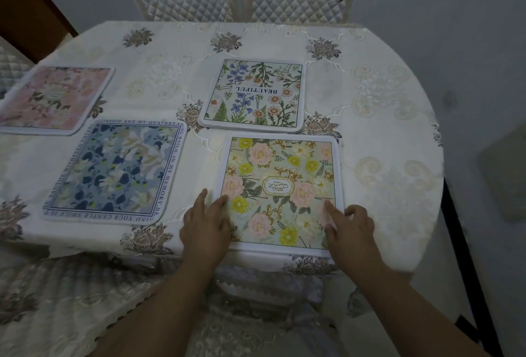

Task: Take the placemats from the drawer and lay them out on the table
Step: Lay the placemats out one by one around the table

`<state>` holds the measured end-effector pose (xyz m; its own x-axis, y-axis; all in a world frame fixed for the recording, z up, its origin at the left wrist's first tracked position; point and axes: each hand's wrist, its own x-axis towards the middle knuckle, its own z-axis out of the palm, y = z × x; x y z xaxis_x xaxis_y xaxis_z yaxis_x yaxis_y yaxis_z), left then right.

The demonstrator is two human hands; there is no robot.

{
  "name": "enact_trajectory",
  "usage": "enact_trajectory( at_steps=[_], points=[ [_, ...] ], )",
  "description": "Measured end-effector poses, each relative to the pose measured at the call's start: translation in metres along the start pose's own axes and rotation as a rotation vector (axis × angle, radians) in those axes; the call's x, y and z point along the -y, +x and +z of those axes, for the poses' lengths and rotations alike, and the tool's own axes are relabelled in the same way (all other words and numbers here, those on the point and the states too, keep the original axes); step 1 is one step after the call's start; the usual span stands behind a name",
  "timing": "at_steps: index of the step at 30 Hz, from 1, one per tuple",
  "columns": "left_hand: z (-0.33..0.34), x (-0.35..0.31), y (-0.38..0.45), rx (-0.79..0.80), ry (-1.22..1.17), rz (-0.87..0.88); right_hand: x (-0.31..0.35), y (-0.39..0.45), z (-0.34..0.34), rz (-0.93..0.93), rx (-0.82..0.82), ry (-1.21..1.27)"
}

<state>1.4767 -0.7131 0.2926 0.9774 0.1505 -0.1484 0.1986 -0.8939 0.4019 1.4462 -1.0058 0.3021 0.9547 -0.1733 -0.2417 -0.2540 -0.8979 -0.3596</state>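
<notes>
The garden placemat [280, 194] lies flat between both hands, stretching away from the fingertips. The left hand [206, 224] presses its near-left edge with flat, released fingers; the right hand [351, 227], fingers loosely curled, touches its near-right edge.

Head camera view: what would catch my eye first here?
Four flowery placemats lie on the embroidered tablecloth. Nearest is the yellow and pink GARDEN mat, with the left hand and right hand resting on its near corners. Beyond it lies the BEAUTIFUL mat.
</notes>
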Motion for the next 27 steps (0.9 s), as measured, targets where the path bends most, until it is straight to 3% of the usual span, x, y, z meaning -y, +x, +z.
enact_trajectory(
  at_steps=[3, 6, 12, 20, 27],
  points=[
    [0.011, -0.023, -0.006, -0.040, 0.154, 0.230, 0.024, 0.001, 0.005, -0.037, -0.083, -0.081],
    [0.037, -0.053, -0.011, 0.078, 0.167, 0.450, 0.049, 0.000, 0.031, -0.292, 0.022, -0.082],
    [0.051, -0.044, -0.011, 0.083, 0.310, 0.404, 0.029, -0.009, 0.056, -0.342, 0.025, -0.179],
    [0.024, 0.005, 0.002, 0.121, 0.249, 0.281, -0.015, -0.018, 0.024, -0.254, 0.050, -0.102],
    [0.014, -0.027, 0.049, 0.079, 0.133, 0.332, 0.025, 0.052, -0.007, -0.257, -0.086, -0.042]
  ],
)
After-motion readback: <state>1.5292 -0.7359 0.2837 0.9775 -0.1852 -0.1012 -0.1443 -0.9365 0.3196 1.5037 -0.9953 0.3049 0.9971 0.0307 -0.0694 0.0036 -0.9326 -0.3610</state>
